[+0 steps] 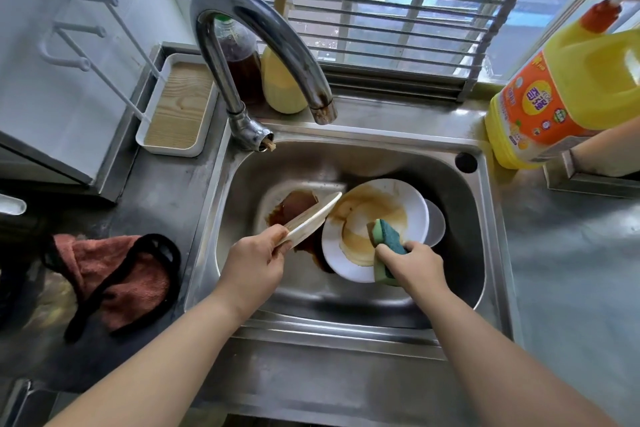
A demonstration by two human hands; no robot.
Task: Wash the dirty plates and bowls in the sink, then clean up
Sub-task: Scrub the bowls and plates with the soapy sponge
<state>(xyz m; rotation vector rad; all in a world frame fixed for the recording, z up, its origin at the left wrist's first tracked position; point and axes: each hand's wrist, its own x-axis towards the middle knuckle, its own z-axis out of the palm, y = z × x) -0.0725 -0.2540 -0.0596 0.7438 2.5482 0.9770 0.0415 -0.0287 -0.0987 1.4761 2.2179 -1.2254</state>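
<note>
Sink (464, 253): left hand (252, 262) pinches tilted plate (311, 220); right hand (412, 262) grips sponge (386, 246) on stained plate (374, 229). Tap (263, 42) dry. Washing barely begun; all dishes still dirty.

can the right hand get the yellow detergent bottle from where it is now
Probably not yet. The right hand grips the sponge down in the sink, so it is occupied. The way to the bottle on the right counter looks free once the sponge is dropped.
</note>
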